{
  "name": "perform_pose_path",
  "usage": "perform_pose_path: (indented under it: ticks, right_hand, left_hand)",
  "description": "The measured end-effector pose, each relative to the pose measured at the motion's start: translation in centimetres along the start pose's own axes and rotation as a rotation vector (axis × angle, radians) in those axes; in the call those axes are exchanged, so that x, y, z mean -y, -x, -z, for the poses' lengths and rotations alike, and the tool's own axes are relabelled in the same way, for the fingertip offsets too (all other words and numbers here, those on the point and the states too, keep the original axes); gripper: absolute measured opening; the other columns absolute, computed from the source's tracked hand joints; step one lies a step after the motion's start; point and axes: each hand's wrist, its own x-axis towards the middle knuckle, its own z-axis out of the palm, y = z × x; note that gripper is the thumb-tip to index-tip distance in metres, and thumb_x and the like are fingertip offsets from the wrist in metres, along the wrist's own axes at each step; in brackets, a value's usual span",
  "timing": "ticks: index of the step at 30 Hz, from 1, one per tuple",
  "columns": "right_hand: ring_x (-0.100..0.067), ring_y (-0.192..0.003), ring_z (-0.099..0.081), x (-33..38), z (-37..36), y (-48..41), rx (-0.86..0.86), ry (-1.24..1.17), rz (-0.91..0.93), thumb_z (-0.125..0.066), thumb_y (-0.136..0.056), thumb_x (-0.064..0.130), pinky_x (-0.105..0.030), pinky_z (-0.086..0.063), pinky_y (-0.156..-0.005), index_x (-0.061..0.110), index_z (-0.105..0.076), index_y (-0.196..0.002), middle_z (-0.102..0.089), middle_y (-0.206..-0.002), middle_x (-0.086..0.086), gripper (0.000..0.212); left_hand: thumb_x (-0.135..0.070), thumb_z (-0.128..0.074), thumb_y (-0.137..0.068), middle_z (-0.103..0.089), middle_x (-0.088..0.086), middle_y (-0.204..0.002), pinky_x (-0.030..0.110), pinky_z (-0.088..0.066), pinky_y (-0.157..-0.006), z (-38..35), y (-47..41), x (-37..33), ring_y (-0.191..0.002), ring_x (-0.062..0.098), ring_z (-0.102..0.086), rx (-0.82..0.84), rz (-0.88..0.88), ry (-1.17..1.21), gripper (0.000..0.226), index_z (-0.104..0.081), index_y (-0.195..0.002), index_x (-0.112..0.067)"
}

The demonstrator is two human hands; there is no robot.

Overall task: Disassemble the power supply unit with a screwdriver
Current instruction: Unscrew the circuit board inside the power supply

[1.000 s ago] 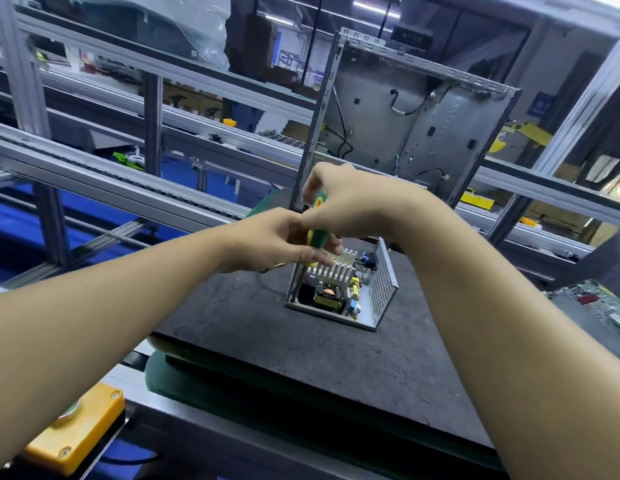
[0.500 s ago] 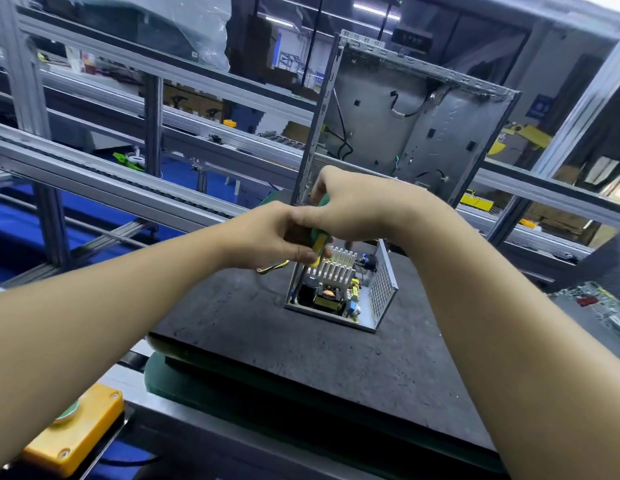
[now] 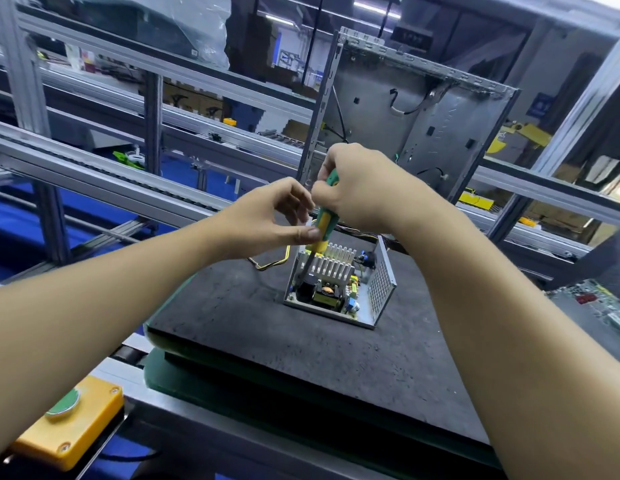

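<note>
An opened power supply unit [image 3: 339, 289] sits on a dark mat [image 3: 301, 344], its silver heatsink, coil and capacitors exposed and a perforated metal wall on its right. A green-and-yellow screwdriver [image 3: 323, 225] stands nearly upright over the unit's left side, shaft pointing down into it beside the heatsink. My right hand [image 3: 360, 188] grips the top of the handle. My left hand [image 3: 277, 216] pinches the lower yellow part of the handle with thumb and fingertips. The tip is hidden among the components.
An open metal computer case [image 3: 416, 112] stands upright behind the unit. A yellow button box [image 3: 69, 424] with a green button sits at the near left. A circuit board [image 3: 603, 303] lies at the right edge. Aluminium conveyor rails [image 3: 93, 168] run across the back.
Both hands have risen slightly with the screwdriver, exposing more of the handle and shaft. My left hand's fingers have loosened from a closer hold to a fingertip pinch.
</note>
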Motion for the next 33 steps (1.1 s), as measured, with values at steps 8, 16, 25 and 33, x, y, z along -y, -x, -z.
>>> perform_pose_path:
  ticks: [8, 16, 25, 33]
  right_hand:
    - [-0.022, -0.061, -0.045, -1.8, 1.5, 0.4, -0.044, -0.066, -0.063, -0.056, -0.090, 0.021, -0.032, -0.047, -0.057, -0.003, -0.062, -0.092, -0.068, -0.089, -0.020, 0.024]
    - [-0.018, -0.054, -0.045, -2.8, 4.5, 1.3, -0.126, -0.166, -0.063, -0.058, -0.089, 0.021, -0.026, -0.040, -0.050, 0.004, -0.062, -0.087, -0.063, -0.074, -0.011, 0.017]
    - [-0.017, -0.050, -0.039, -4.5, 5.3, 2.2, -0.190, -0.282, -0.098, -0.059, -0.090, 0.020, -0.024, -0.037, -0.045, 0.013, -0.057, -0.081, -0.052, -0.064, -0.007, 0.011]
    - [-0.016, -0.052, -0.045, -6.7, 4.4, 2.6, -0.220, -0.271, -0.192, -0.058, -0.091, 0.024, -0.026, -0.035, -0.047, 0.016, -0.054, -0.084, -0.056, -0.067, -0.002, 0.011]
  left_hand:
    - [-0.055, -0.084, -0.064, -0.052, -0.020, -0.103, 0.006, -0.036, -0.079, 0.1, 1.6, 0.3, -0.093, -0.007, -0.050, 0.250, -0.112, -0.523, 0.057, -0.066, -0.113, -0.033]
    - [-0.056, -0.080, -0.069, -0.052, -0.007, -0.094, 0.025, -0.032, -0.074, -2.2, 1.3, 0.1, -0.082, 0.007, -0.041, 0.127, -0.232, -0.756, 0.055, -0.077, -0.112, -0.022]
    - [-0.015, -0.074, -0.090, -0.071, -0.004, -0.073, 0.031, -0.043, -0.068, -3.7, 0.2, -1.3, -0.071, 0.018, -0.055, 0.186, -0.297, -0.686, 0.012, -0.077, -0.079, -0.017]
    - [-0.014, -0.060, -0.090, -0.072, 0.004, -0.070, 0.015, -0.032, -0.059, -6.5, -0.4, -0.7, -0.063, 0.030, -0.058, 0.149, -0.139, -0.735, 0.014, -0.070, -0.081, -0.014]
